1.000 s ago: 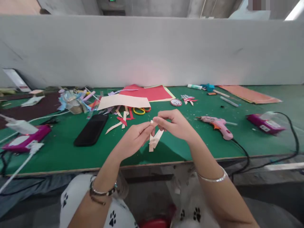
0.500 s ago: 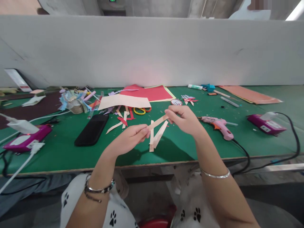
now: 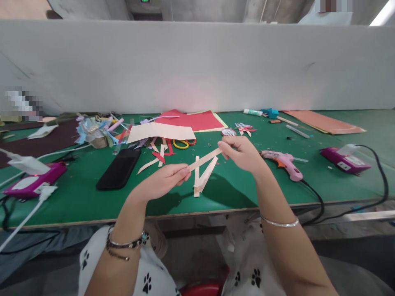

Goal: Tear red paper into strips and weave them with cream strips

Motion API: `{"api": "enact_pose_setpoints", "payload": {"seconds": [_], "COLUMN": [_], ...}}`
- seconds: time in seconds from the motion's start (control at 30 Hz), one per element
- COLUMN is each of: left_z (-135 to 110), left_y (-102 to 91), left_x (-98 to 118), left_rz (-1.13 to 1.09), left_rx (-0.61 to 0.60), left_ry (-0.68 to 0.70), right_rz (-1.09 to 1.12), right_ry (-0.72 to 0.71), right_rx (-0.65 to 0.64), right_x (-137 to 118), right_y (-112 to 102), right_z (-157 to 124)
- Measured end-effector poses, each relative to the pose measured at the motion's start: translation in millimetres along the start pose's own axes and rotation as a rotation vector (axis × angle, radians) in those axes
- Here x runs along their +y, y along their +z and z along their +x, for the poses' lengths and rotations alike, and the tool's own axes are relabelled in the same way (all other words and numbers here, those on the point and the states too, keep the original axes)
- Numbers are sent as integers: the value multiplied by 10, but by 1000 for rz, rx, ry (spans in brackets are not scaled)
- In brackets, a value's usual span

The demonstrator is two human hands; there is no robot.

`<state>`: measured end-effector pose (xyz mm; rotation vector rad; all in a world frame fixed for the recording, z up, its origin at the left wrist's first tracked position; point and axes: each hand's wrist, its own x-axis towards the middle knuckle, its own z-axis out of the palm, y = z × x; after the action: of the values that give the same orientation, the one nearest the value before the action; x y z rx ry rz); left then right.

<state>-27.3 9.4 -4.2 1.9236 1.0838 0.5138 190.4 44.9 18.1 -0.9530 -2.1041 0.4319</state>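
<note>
A cream paper strip (image 3: 205,159) is stretched between my two hands above the green table (image 3: 173,201). My left hand (image 3: 165,180) pinches its lower left end, and my right hand (image 3: 239,152) pinches the upper right end. Beneath it lie more cream strips (image 3: 207,176), forming a narrow V shape on the tabletop. Beyond my left hand are red and cream paper scraps (image 3: 159,157) and scissors with yellow and red handles (image 3: 180,144), their blades hidden under a cream sheet (image 3: 162,132).
A black phone (image 3: 119,169) lies left of my left hand. To the right rests a pink glue gun (image 3: 286,163) with a black cord. Purple power strips (image 3: 344,159) sit at both sides. Red paper (image 3: 194,120) lies before the grey partition (image 3: 197,65).
My hands have drawn slightly apart, the left one shifting left, so more of the paper strip shows between them. The strips on the table lie unchanged.
</note>
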Motion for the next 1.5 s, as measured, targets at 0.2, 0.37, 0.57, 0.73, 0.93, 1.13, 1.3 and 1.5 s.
{"api": "enact_pose_setpoints", "payload": {"seconds": [0.2, 0.37, 0.57, 0.73, 0.93, 1.13, 1.3, 1.5], "left_z": [-17, -62, -128, -146, -83, 54, 140, 244], "left_y": [-34, -88, -169, -236, -206, 103, 419, 650], "left_x": [-5, -49, -146, -127, -58, 44, 139, 15], "left_rz": [3, 25, 45, 152, 301, 402, 624, 878], "left_rx": [19, 64, 93, 74, 140, 124, 113, 208], "left_ry": [-25, -55, -98, -123, -218, -104, -148, -70], "right_rz": [31, 52, 2, -51, -303, -506, -497, -371], "right_ry": [5, 61, 97, 190, 237, 332, 330, 250], "right_rx": [11, 24, 44, -185, -357, -334, -321, -259], "right_x": [18, 62, 116, 159, 334, 463, 495, 506], "right_y": [5, -52, -141, -146, 24, 191, 213, 216], "right_z": [4, 4, -17, -31, -3, 1, -4, 24]}}
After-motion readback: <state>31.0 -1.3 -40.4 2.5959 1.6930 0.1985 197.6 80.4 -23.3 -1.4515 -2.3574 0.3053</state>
